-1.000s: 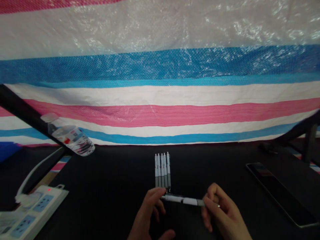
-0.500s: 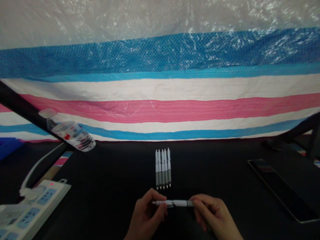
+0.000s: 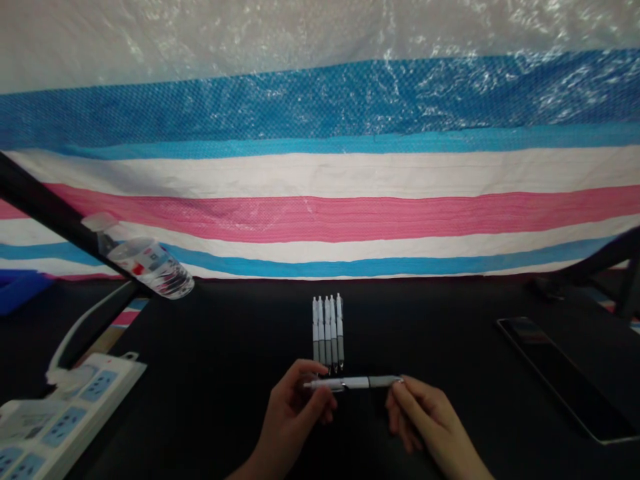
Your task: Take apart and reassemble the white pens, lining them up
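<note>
White-and-grey slender pen (image 3: 356, 383) sits at lower centre, pinched at opposite ends by the left hand (image 3: 295, 408) and right hand (image 3: 425, 412), over a flat black tabletop (image 3: 240, 347); behind, glossy striped pink-white-blue plastic sheeting (image 3: 320, 220) spans the upper frame.

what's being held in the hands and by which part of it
A white-and-grey pen: the left hand holds it near its clicker end, the right hand at the tip end.
</note>
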Demonstrator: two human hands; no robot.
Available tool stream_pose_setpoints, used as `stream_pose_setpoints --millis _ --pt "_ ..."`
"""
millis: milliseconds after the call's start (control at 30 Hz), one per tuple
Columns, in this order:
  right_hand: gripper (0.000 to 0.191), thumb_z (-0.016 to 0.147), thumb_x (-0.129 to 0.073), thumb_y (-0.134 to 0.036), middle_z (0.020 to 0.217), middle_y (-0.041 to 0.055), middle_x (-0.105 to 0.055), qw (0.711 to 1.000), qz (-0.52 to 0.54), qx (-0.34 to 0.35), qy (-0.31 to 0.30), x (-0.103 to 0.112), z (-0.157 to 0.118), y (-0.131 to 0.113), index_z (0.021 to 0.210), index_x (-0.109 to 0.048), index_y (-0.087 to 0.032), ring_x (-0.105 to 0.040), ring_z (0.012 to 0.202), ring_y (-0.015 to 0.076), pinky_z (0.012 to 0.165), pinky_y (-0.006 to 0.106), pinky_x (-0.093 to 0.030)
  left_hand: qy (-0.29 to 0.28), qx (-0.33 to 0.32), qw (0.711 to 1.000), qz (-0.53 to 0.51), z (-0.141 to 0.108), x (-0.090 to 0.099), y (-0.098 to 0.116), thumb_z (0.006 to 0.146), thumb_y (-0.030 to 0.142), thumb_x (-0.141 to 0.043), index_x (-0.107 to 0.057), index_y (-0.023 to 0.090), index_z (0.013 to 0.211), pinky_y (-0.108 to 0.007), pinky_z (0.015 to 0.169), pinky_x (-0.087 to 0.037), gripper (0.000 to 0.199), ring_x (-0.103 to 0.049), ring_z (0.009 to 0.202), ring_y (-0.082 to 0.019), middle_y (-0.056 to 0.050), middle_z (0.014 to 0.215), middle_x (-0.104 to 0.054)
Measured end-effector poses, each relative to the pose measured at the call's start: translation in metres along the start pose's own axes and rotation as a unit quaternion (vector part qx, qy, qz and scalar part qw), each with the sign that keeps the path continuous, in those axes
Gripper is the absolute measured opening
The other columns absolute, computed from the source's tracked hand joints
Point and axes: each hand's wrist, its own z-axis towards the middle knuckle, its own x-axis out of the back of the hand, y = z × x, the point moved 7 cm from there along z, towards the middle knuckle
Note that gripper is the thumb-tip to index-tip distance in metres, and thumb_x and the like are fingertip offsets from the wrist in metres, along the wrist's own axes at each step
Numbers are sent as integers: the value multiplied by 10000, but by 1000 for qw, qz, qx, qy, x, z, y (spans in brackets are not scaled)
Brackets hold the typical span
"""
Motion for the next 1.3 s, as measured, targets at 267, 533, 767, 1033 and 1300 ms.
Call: stream_pose_setpoints --millis 267,533,767,1033,1300 --pt "691 838 -497 -801 474 14 -576 999 10 -41 -4 -2 1 -5 639 -627 -152 -462 352 78 367 185 -236 6 -14 1000 4 2 6 2 808 527 -758 -678 171 910 -246 548 -517 379 -650 568 -151 -27 666 -715" --pt "608 862 -538 -741 528 -15 -564 1000 -13 -17 2 2 1 -12 791 -678 -154 -427 382 75 381 193 -229 18 -8 1000 1 1 7 2 791 542 -767 -682 173 904 -250 543 -522 396 -662 573 -160 -34 671 -725" --pt "550 812 -632 -717 599 -18 -593 1000 -4 -17 8 6 2 -13 800 -658 -168 -430 379 66 376 191 -231 15 -11 1000 -5 0 7 -1 794 530 -770 -682 176 896 -244 537 -517 379 -664 571 -158 -30 665 -723" --pt "509 853 -626 -675 630 -11 -619 1000 1 -7 1 6 1 -13 836 -659 -167 -478 392 65 371 172 -273 19 -8 1000 -2 -1 9 0 797 529 -767 -687 174 899 -251 536 -523 378 -665 572 -164 -34 664 -723" --pt "421 812 -747 -576 623 4 -651 999 44 -24 19 5 0 -14 807 -688 -160 -562 447 102 392 181 -371 25 -8 1000 -3 -1 12 -3 814 512 -751 -690 180 905 -261 536 -517 350 -655 582 -175 -37 677 -715"
